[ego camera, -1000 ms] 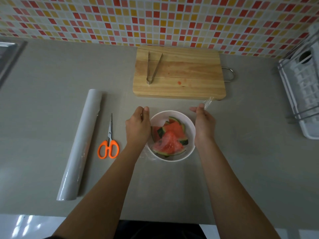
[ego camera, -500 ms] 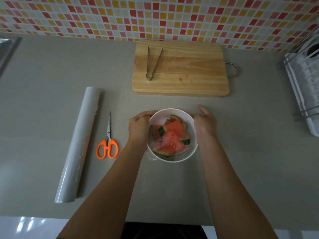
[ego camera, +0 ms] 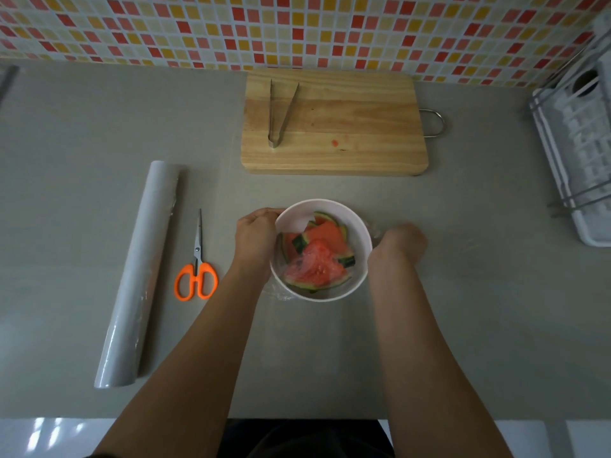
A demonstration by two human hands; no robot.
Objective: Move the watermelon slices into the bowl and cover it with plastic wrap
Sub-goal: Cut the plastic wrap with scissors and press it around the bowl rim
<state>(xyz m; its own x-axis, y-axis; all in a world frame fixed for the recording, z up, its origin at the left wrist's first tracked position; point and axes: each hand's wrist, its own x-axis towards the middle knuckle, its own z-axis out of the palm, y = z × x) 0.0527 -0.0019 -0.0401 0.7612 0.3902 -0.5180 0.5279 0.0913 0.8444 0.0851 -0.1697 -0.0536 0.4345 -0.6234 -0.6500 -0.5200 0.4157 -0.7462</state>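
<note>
Watermelon slices (ego camera: 317, 256) lie piled in the white bowl (ego camera: 362, 226), red flesh up and green rinds toward the rim. The bowl stands on the grey bench (ego camera: 82, 143) between my two hands. Plastic wrap (ego camera: 373, 231) lies over the fruit, glossy, and bunches down the bowl's sides. My left hand (ego camera: 256, 239) has its grip on the bowl, with the fingers curled over the left rim. My right hand (ego camera: 401, 242) sits against the right wall with its fingers tucked under. From this angle its grip seems to be pinching the wrap there, though the fingertips are hidden.

Orange-handled scissors (ego camera: 196, 279) lie left of the bowl, blades pointing away from me. Further left is the roll of wrap (ego camera: 139, 276), lying lengthwise. Beyond the bowl a wooden cutting board (ego camera: 334, 127) lies near the tiled wall (ego camera: 297, 28), with metal tongs (ego camera: 281, 114) on its left part. A white dish rack (ego camera: 578, 153) stands at the far right.
</note>
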